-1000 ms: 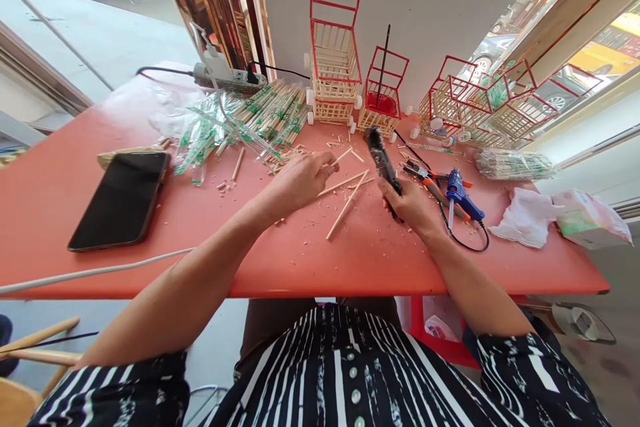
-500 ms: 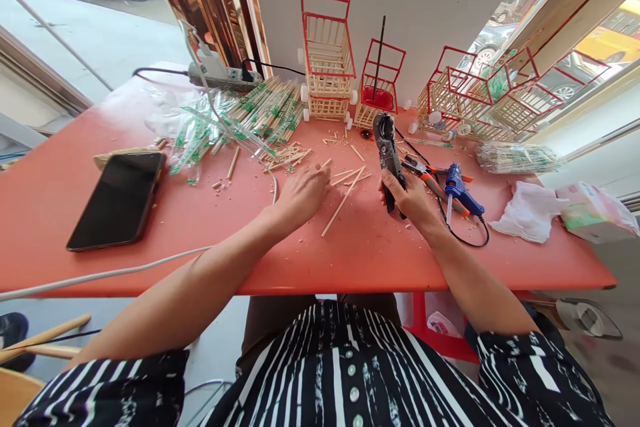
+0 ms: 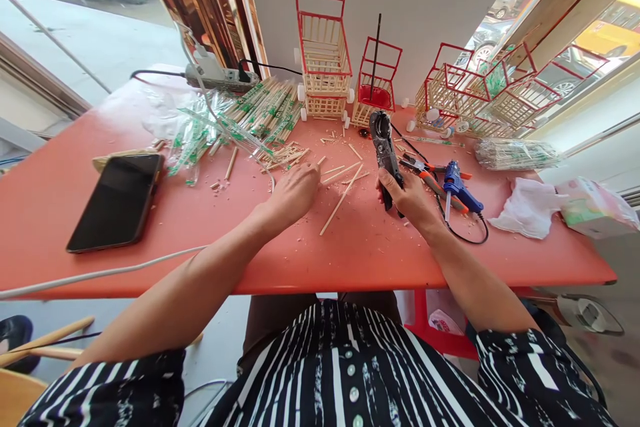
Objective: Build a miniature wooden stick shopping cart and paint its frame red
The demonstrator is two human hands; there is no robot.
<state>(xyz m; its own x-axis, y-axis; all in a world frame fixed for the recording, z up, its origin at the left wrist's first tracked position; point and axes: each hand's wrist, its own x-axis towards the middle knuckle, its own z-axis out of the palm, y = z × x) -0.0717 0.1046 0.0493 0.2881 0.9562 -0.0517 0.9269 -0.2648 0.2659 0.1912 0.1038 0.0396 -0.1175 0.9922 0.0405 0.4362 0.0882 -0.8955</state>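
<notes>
My left hand (image 3: 296,189) rests low over the table, back upward, fingers curled together. Whatever the fingertips hold, if anything, is hidden under the hand. Close by its fingers lie short pieces of wooden stick (image 3: 321,161) and a longer wooden stick (image 3: 341,200), slanting across the table. My right hand (image 3: 407,197) is wrapped round the handles of a black hand cutter (image 3: 384,143), its head pointing up and away from me. A heap of cut stick pieces (image 3: 287,155) lies beyond my left hand.
Small carts of sticks with red frames (image 3: 325,47) stand along the wall. A blue glue gun (image 3: 463,190) and orange-handled pliers (image 3: 425,177) lie on the right. Wrapped sticks (image 3: 265,107), a phone (image 3: 117,200) and a white cable (image 3: 125,271) are on the left.
My left hand has shifted a little left, away from the loose sticks. My right hand still holds the cutter in nearly the same place.
</notes>
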